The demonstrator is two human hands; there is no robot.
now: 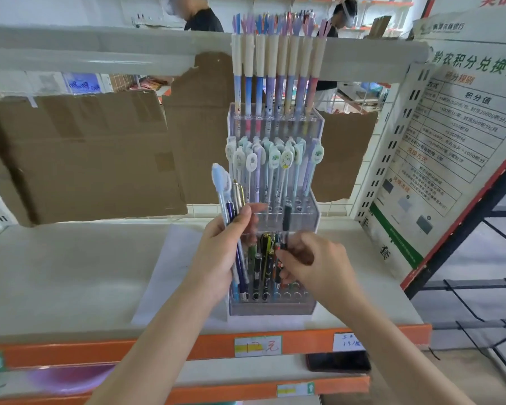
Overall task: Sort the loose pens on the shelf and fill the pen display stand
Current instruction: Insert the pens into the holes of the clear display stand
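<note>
Right hand (pixel 310 258) pinches a slim black pen (pixel 287 222), upright, tip over the front-tier pens. Left hand (pixel 225 247) grips a bundle of pens (pixel 231 226), fanned upward: blue rubbery-capped one, dark blue barrel, metallic clip one.

Just below the right grip: front tier (pixel 275 299) of the clear acrylic display stand (pixel 319 121), left holes filled with dark glossy pens, right holes look open.

Beyond the grips: middle tier, back row holds pastel pens with flat oval charms (pixel 287 159); its front holes look mostly empty.

Farthest: top tier full, cream-capped pens (pixel 275 57).

Judgement: roughly two-thirds done; the bundle is left to place. No loose pens visible on the matte shelf (pixel 70 273).
</note>
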